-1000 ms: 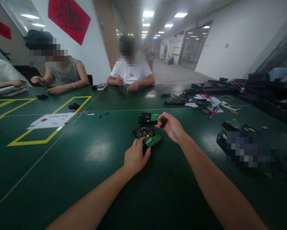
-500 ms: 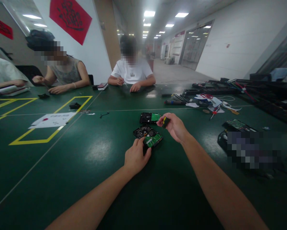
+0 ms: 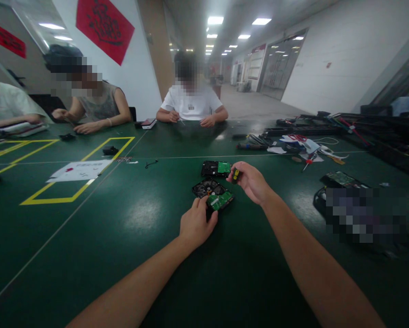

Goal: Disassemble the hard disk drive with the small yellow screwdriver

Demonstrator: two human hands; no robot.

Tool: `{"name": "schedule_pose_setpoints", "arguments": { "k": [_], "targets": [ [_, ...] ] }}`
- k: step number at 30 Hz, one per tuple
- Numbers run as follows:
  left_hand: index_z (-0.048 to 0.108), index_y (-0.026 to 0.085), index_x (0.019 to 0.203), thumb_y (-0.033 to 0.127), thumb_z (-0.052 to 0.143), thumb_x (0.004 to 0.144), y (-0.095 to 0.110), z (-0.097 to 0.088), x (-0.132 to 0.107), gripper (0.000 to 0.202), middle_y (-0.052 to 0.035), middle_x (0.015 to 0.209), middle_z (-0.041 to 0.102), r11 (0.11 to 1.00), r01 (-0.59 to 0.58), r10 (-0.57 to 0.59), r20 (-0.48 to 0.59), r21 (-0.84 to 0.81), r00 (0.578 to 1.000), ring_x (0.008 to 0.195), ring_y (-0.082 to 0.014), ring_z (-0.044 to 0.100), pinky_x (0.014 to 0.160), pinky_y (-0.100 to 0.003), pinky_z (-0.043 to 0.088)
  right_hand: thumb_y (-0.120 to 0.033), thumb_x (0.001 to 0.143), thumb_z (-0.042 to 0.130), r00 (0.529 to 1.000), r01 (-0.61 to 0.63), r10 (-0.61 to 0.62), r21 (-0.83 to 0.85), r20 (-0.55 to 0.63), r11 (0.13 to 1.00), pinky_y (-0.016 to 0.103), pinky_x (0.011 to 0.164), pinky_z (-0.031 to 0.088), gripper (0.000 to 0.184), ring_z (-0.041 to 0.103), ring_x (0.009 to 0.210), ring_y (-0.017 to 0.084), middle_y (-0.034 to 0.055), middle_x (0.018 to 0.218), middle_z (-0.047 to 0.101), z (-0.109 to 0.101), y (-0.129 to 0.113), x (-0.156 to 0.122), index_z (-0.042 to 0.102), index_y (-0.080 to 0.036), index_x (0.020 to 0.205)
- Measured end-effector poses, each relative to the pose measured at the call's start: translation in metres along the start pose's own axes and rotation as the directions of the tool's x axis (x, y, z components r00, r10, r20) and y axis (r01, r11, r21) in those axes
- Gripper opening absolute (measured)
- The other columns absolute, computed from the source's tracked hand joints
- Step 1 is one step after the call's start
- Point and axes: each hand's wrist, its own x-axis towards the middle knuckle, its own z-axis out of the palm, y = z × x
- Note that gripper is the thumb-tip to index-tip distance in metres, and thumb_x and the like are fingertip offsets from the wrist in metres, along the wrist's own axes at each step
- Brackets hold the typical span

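An opened hard drive (image 3: pixel 213 193) with a green circuit board lies on the dark green table (image 3: pixel 129 255) in front of me. My left hand (image 3: pixel 196 223) grips its near corner with thumb and fingers closed. My right hand (image 3: pixel 250 181) hovers just right of the drive, fingers pinched around a small black tool with a yellow mark (image 3: pixel 236 174), probably a screwdriver handle. A second hard drive (image 3: pixel 215 168) lies a little farther away, touching neither hand.
Three people sit at the far side, hands on the table. A white paper (image 3: pixel 79 169) lies in a yellow taped rectangle at left. Screwdrivers, cables and papers (image 3: pixel 293 145) clutter the far right; another circuit board (image 3: pixel 343 179) and a blurred patch sit at right.
The black tool in my right hand has turned, now showing its yellow mark. Both hands stay about where they were, left still on the drive.
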Motion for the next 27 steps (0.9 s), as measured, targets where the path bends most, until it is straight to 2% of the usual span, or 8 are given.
{"name": "schedule_pose_setpoints", "arguments": {
  "k": [5, 9, 11, 14, 19, 22, 27],
  "targets": [
    [0.043, 0.023, 0.15, 0.047, 0.054, 0.101, -0.0008, 0.0012, 0.0, 0.056, -0.0088, 0.131, 0.061, 1.0, -0.014, 0.014, -0.014, -0.011, 1.0, 0.106, -0.0221, 0.068, 0.077, -0.031, 0.052, -0.037, 0.083, 0.067, 0.999, -0.014, 0.013, 0.03, 0.046, 0.999, 0.043, 0.086, 0.052, 0.016, 0.065, 0.08, 0.023, 0.0029, 0.079, 0.067, 0.0037, -0.0022, -0.0025, 0.066, -0.022, 0.081],
    [0.043, 0.023, 0.149, 0.047, 0.055, 0.1, -0.0005, 0.0007, 0.0004, 0.056, -0.009, 0.131, 0.061, 1.0, -0.004, 0.003, -0.007, -0.021, 1.0, 0.106, -0.0219, 0.068, 0.078, -0.031, 0.051, -0.042, 0.087, 0.062, 0.997, -0.001, -0.001, 0.023, 0.073, 1.0, 0.039, 0.079, 0.05, 0.022, 0.057, 0.07, 0.02, 0.0009, 0.068, 0.058, 0.0028, -0.0016, -0.0013, 0.068, -0.022, 0.081],
    [0.044, 0.023, 0.149, 0.047, 0.055, 0.1, -0.0001, -0.0001, 0.0005, 0.056, -0.0093, 0.131, 0.061, 1.0, 0.0, 0.0, -0.004, -0.025, 1.0, 0.106, -0.0223, 0.068, 0.079, -0.031, 0.051, -0.044, 0.088, 0.06, 0.997, -0.006, 0.003, 0.033, 0.079, 0.999, 0.037, 0.078, 0.05, 0.025, 0.054, 0.07, 0.019, 0.0007, 0.069, 0.055, 0.0014, -0.0003, -0.0001, 0.07, -0.021, 0.081],
    [0.044, 0.024, 0.149, 0.047, 0.055, 0.1, 0.0006, -0.001, 0.0005, 0.055, -0.0091, 0.13, 0.062, 1.0, 0.0, 0.0, -0.006, -0.023, 1.0, 0.106, -0.0228, 0.068, 0.079, -0.031, 0.052, -0.046, 0.088, 0.057, 0.995, -0.017, 0.013, 0.046, 0.098, 0.999, 0.038, 0.081, 0.051, 0.031, 0.056, 0.075, 0.02, 0.0029, 0.075, 0.059, -0.0003, 0.0012, 0.001, 0.073, -0.02, 0.086],
    [0.044, 0.024, 0.15, 0.047, 0.055, 0.1, 0.0005, -0.0008, 0.0001, 0.056, -0.0098, 0.134, 0.06, 1.0, 0.006, -0.006, 0.002, -0.015, 1.0, 0.109, -0.0238, 0.068, 0.08, -0.032, 0.052, -0.039, 0.081, 0.072, 1.0, -0.009, 0.009, 0.006, 0.028, 1.0, 0.038, 0.083, 0.051, 0.018, 0.062, 0.079, 0.019, 0.0017, 0.082, 0.064, -0.0015, 0.003, 0.0018, 0.068, -0.021, 0.084],
    [0.043, 0.024, 0.15, 0.047, 0.055, 0.1, -0.0003, -0.0004, 0.0, 0.056, -0.0097, 0.135, 0.06, 1.0, -0.002, 0.002, -0.002, -0.018, 1.0, 0.108, -0.0235, 0.068, 0.08, -0.032, 0.052, -0.036, 0.079, 0.077, 1.0, 0.009, -0.009, 0.008, -0.012, 1.0, 0.037, 0.08, 0.05, 0.021, 0.064, 0.077, 0.019, -0.0004, 0.081, 0.064, -0.0017, 0.0041, 0.0024, 0.063, -0.022, 0.085],
    [0.043, 0.023, 0.15, 0.047, 0.054, 0.1, -0.0011, 0.0003, 0.0002, 0.056, -0.0105, 0.136, 0.059, 1.0, -0.009, 0.009, -0.006, -0.014, 1.0, 0.108, -0.0238, 0.069, 0.079, -0.032, 0.052, -0.034, 0.081, 0.077, 1.0, 0.013, -0.013, -0.001, 0.015, 1.0, 0.037, 0.08, 0.049, 0.02, 0.066, 0.078, 0.019, -0.001, 0.082, 0.067, -0.0005, 0.0016, 0.0012, 0.061, -0.023, 0.088]
  ]
}}
